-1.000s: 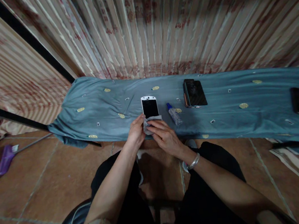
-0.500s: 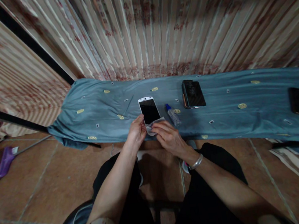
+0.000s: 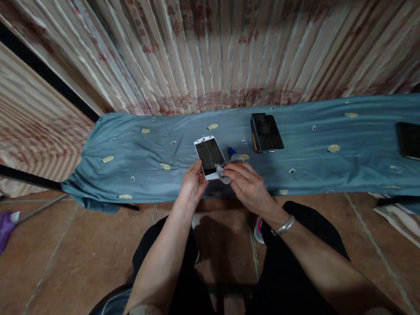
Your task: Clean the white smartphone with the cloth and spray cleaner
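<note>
- Holding the phone (image 3: 210, 156) by its near end, the left hand (image 3: 194, 184) has thumb and fingers closed on the lower left corner; the phone sits at the front edge of the table (image 3: 312, 164), its far end seemingly resting on the blue cloth.
- The right hand (image 3: 245, 182) pinches a small wipe (image 3: 223, 172) between closed fingertips and presses it on the phone's lower right part.
- The phone looks white-framed with a dark glass face: stiff, flat, fairly light, and smooth enough to slip, I judge. Glass is the fragile part, so the edges and corners are the safe places to grip, not the face.
- The wipe looks soft and limp; it crumples under the fingers and needs a pinch to stay put.
- Just beyond the right fingertips stands a small bottle (image 3: 231, 152) with a blue cap, partly hidden by the hand. It seems light and easy to knock over.
- Farther right lies a dark phone (image 3: 266, 133) on something with an orange edge, and well apart near the table's right end another dark slab (image 3: 417, 142).
- A bangle (image 3: 283, 227) circles the right wrist.
- A purple tool (image 3: 1, 235) lies on the tiled floor at far left.
</note>
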The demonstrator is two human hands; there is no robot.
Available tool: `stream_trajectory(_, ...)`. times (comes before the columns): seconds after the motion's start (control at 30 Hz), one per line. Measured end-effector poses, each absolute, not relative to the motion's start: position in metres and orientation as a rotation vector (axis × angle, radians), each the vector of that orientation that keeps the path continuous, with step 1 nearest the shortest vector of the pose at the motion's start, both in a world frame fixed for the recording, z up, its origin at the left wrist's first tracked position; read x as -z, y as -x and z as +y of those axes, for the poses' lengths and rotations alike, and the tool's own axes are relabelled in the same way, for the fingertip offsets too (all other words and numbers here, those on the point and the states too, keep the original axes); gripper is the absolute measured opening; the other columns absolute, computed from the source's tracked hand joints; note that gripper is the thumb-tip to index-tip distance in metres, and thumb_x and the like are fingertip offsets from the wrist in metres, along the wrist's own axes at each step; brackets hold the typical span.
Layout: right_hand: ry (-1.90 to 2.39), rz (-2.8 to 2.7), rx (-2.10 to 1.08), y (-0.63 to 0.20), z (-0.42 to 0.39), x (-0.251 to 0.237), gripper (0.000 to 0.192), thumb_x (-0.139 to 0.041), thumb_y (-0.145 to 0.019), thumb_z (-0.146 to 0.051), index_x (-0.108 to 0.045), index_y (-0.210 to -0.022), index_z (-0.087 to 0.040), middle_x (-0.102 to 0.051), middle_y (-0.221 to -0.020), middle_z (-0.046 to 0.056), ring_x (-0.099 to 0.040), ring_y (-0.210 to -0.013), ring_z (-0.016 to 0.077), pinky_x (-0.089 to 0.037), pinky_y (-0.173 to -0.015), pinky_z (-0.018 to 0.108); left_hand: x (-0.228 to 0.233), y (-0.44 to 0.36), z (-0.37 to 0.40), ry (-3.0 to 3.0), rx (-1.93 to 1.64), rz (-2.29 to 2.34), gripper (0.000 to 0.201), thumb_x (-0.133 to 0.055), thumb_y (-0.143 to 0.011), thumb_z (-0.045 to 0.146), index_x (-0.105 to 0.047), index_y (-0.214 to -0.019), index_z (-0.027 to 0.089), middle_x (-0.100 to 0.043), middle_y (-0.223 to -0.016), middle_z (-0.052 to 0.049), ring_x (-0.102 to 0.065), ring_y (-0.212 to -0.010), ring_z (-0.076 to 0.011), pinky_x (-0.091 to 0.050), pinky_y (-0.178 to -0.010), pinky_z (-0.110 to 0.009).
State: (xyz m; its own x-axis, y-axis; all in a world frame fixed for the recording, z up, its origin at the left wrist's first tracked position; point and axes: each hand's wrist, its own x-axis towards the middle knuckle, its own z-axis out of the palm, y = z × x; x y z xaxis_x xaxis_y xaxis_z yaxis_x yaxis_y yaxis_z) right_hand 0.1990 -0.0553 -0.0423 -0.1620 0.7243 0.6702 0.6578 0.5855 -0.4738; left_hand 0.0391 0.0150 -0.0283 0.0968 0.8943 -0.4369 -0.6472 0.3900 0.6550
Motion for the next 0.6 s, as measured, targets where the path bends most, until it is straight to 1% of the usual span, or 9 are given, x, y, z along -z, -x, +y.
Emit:
stream_trajectory(0.07, 1.158, -1.809, -0.13, -0.205, -0.054, 0.042, 0.032, -0.048, -0.097, -0.014, -0.075, -0.11, -0.023, -0.075, -0.117, 0.01, -0.066, -0.109, 0.0254, -0.055, -0.101, 0.048, 0.028, -0.041, 0.015, -0.319, -1.164, 0.908, 0.017, -0.06, -0.091, 0.01, -0.065, -0.074, 0.011, -0.072, -0.069, -0.004, -0.065, -0.06, -0.0113, -0.055, -0.066, -0.025)
stream_trajectory(0.13, 1.203, -1.69, -0.251, -0.211, -0.052, 0.041, 0.026, -0.054, -0.094, -0.019, -0.076, -0.104, -0.025, -0.076, -0.116, 0.008, -0.067, -0.11, 0.0257, -0.054, -0.103, 0.049, 0.028, -0.045, 0.015, -0.301, -1.157, 0.918, 0.02, -0.057, -0.092, 0.009, -0.066, -0.075, 0.011, -0.072, -0.069, -0.004, -0.066, -0.061, -0.0119, -0.056, -0.067, -0.025)
stream_trajectory(0.17, 1.222, -1.592, -0.353, -0.214, -0.051, 0.041, 0.021, -0.058, -0.091, -0.022, -0.077, -0.1, -0.026, -0.077, -0.114, 0.007, -0.068, -0.109, 0.0259, -0.054, -0.102, 0.049, 0.027, -0.047, 0.015, -0.292, -1.154, 0.922, 0.02, -0.056, -0.092, 0.009, -0.067, -0.076, 0.011, -0.073, -0.07, -0.004, -0.067, -0.062, -0.0122, -0.056, -0.068, -0.025)
stream_trajectory(0.23, 1.227, -1.3, -0.632, -0.22, -0.047, 0.04, 0.013, -0.069, -0.083, -0.028, -0.077, -0.092, -0.026, -0.079, -0.105, 0.004, -0.071, -0.1, 0.0257, -0.056, -0.097, 0.047, 0.024, -0.052, 0.014, -0.272, -1.154, 0.924, 0.018, -0.057, -0.091, 0.009, -0.068, -0.078, 0.012, -0.074, -0.072, -0.004, -0.069, -0.065, -0.0132, -0.058, -0.073, -0.027)
stream_trajectory(0.3, 1.169, -0.956, -0.93, -0.228, -0.043, 0.04, 0.016, -0.078, -0.072, -0.031, -0.077, -0.087, -0.024, -0.079, -0.092, 0.002, -0.072, -0.087, 0.0236, -0.059, -0.087, 0.043, 0.021, -0.058, 0.012, -0.263, -1.158, 0.922, 0.017, -0.057, -0.091, 0.008, -0.069, -0.08, 0.011, -0.075, -0.074, -0.005, -0.07, -0.068, -0.0141, -0.058, -0.079, -0.029)
stream_trajectory(0.37, 1.075, -0.702, -1.145, -0.237, -0.04, 0.04, 0.022, -0.082, -0.065, -0.03, -0.077, -0.086, -0.023, -0.079, -0.085, 0.001, -0.072, -0.078, 0.0206, -0.06, -0.08, 0.038, 0.017, -0.064, 0.01, -0.27, -1.151, 0.918, 0.019, -0.055, -0.092, 0.009, -0.069, -0.079, 0.011, -0.074, -0.072, -0.005, -0.072, -0.07, -0.0155, -0.059, -0.085, -0.032)
stream_trajectory(0.47, 0.998, -0.547, -1.28, -0.25, -0.038, 0.04, 0.024, -0.083, -0.062, -0.026, -0.076, -0.085, -0.023, -0.079, -0.084, -0.001, -0.074, -0.077, 0.0183, -0.06, -0.076, 0.033, 0.013, -0.075, 0.009, -0.3, -1.117, 0.904, 0.02, -0.055, -0.092, 0.009, -0.068, -0.077, 0.011, -0.072, -0.068, -0.004, -0.073, -0.071, -0.017, -0.059, -0.089, -0.036)
stream_trajectory(0.53, 1.001, -0.511, -1.293, -0.256, -0.04, 0.041, 0.021, -0.082, -0.062, -0.025, -0.075, -0.081, -0.023, -0.078, -0.081, -0.002, -0.074, -0.075, 0.0177, -0.06, -0.073, 0.03, 0.012, -0.082, 0.009, -0.318, -1.095, 0.891, 0.022, -0.054, -0.093, 0.009, -0.067, -0.076, 0.011, -0.071, -0.065, -0.003, -0.073, -0.072, -0.017, -0.059, -0.09, -0.037)
stream_trajectory(0.6, 1.032, -0.49, -1.281, -0.26, -0.043, 0.043, 0.018, -0.084, -0.06, -0.026, -0.073, -0.074, -0.022, -0.077, -0.074, -0.002, -0.072, -0.068, 0.0159, -0.059, -0.067, 0.027, 0.013, -0.089, 0.009, -0.335, -1.076, 0.871, 0.021, -0.054, -0.093, 0.01, -0.067, -0.076, 0.011, -0.07, -0.064, -0.003, -0.074, -0.075, -0.0178, -0.059, -0.09, -0.037)
